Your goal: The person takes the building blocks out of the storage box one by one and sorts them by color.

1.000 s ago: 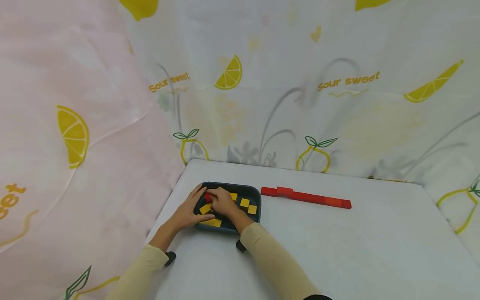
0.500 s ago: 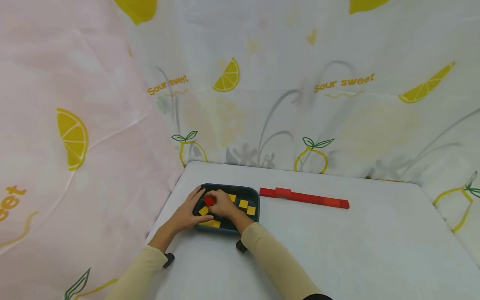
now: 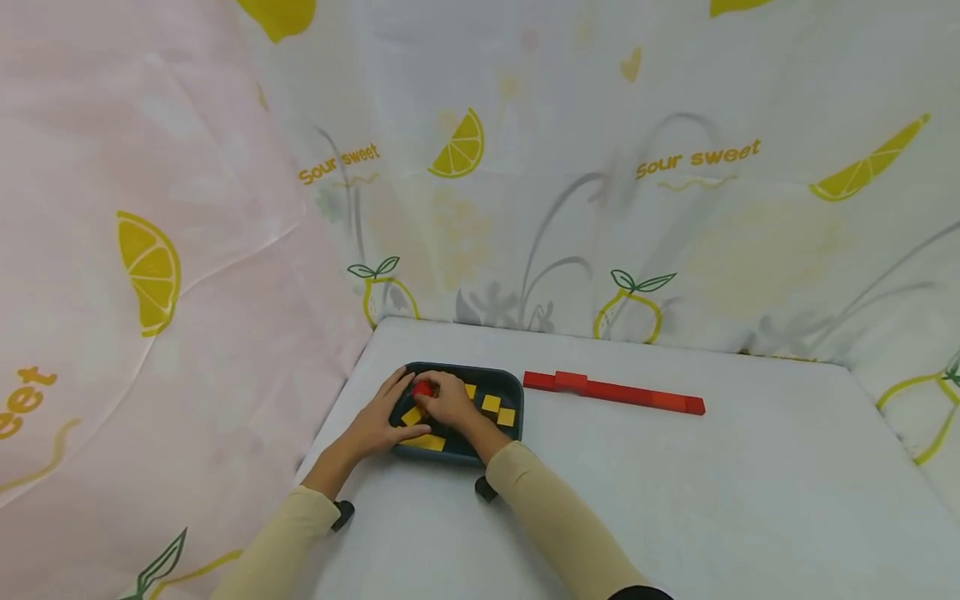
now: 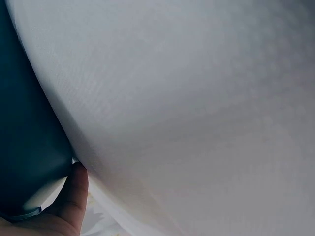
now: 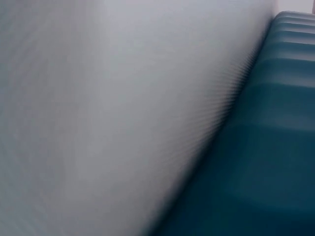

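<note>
A dark blue tray stands on the white table with several yellow blocks in it. My left hand holds the tray's left end, fingers along the left rim and thumb across the near corner. The left wrist view has one fingertip against the tray's outer wall. Inside the left part of the tray, my right hand pinches a small red block between thumb and fingers. Part of that block is hidden by the fingers. The ribbed tray side fills the right of the right wrist view.
Right of the tray lies a long row of red blocks, with one block standing out on its far side. White table surface spreads to the right and front. A lemon-print cloth hangs behind and at the left.
The red block has shifted and turned slightly in the right fingers, and more of it shows than a second ago. The left hand keeps its place on the tray. The head view sways slightly.
</note>
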A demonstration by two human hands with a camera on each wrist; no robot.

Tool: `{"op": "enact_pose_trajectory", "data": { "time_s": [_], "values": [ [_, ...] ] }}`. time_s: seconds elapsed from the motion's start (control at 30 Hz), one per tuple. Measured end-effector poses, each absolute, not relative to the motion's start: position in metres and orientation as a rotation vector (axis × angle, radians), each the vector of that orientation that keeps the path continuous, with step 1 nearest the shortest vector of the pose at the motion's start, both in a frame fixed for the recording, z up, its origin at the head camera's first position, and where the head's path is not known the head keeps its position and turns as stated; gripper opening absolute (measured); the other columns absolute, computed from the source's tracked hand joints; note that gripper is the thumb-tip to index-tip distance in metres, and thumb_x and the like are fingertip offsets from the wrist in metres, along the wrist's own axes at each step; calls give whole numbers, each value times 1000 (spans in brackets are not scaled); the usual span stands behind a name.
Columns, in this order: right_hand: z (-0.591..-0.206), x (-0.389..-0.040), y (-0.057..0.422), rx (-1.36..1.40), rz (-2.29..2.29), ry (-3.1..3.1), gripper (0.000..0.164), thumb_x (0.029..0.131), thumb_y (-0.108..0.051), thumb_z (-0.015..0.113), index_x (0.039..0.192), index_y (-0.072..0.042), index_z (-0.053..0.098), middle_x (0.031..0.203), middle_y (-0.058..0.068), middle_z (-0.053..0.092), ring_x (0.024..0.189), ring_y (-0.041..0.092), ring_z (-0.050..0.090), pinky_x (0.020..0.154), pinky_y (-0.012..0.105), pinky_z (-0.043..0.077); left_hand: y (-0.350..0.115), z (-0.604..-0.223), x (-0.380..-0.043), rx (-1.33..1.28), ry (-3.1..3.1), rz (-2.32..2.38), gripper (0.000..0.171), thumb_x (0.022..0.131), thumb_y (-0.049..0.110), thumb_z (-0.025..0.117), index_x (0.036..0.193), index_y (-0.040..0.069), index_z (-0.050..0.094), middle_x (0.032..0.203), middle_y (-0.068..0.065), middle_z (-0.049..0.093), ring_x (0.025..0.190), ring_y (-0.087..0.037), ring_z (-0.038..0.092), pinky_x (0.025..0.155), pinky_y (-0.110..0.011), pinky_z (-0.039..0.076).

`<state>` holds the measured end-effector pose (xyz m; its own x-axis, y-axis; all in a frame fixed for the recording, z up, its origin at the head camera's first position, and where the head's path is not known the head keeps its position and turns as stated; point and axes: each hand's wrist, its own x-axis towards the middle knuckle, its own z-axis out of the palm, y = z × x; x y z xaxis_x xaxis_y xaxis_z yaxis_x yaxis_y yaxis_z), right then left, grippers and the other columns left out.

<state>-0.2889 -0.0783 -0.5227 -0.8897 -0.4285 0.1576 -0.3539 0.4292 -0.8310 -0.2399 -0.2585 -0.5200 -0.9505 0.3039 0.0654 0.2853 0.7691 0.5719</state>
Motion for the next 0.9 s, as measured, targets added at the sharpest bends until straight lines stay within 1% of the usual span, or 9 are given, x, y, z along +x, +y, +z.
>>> {"op": "enact_pose_trajectory", "data": {
  "time_s": [0.07, 0.2, 0.33, 0.53, 0.77, 0.9],
  "values": [
    [-522, -289, -78, -691, -1519, 2558, 33, 88, -9, 72, 120, -7, 67, 111, 13, 66, 84, 14, 59, 74, 23, 54, -259, -521, -241, 485, 2927, 937, 101, 81, 58, 74, 158, 16, 24, 166, -8, 14, 146, -40, 31, 108, -66, 35],
    [-521, -289, -78, -660, -1532, 2497, 41, 82, -5, 73, 122, -5, 64, 110, 14, 64, 81, 13, 58, 73, 23, 53, -259, -521, -241, 471, 2926, 939, 102, 80, 58, 75, 158, 17, 24, 167, -7, 14, 146, -39, 30, 108, -65, 35],
    [-522, -289, -78, -636, -1509, 2475, 44, 81, -4, 72, 123, -5, 62, 109, 11, 63, 80, 11, 56, 73, 22, 52, -258, -520, -241, 476, 2921, 939, 102, 80, 57, 75, 158, 16, 24, 166, -8, 14, 146, -40, 30, 108, -65, 36],
    [-522, -289, -77, -624, -1479, 2480, 40, 83, -6, 71, 122, -3, 64, 95, 10, 67, 70, 9, 56, 64, 19, 50, -258, -520, -241, 473, 2915, 944, 101, 80, 56, 75, 158, 17, 24, 166, -8, 14, 146, -39, 31, 108, -65, 36],
    [-520, -288, -78, -652, -1424, 2539, 40, 82, -9, 75, 120, -3, 67, 109, 9, 60, 78, 7, 57, 69, 16, 51, -258, -520, -241, 472, 2914, 956, 101, 80, 57, 75, 158, 17, 24, 167, -7, 14, 147, -39, 30, 108, -66, 36],
    [-521, -288, -78, -683, -1413, 2558, 39, 81, -10, 77, 119, -4, 68, 107, 8, 61, 75, 7, 56, 67, 16, 50, -258, -521, -241, 477, 2906, 977, 102, 80, 56, 76, 158, 17, 23, 167, -8, 14, 148, -38, 28, 110, -65, 34]
  ]
}}
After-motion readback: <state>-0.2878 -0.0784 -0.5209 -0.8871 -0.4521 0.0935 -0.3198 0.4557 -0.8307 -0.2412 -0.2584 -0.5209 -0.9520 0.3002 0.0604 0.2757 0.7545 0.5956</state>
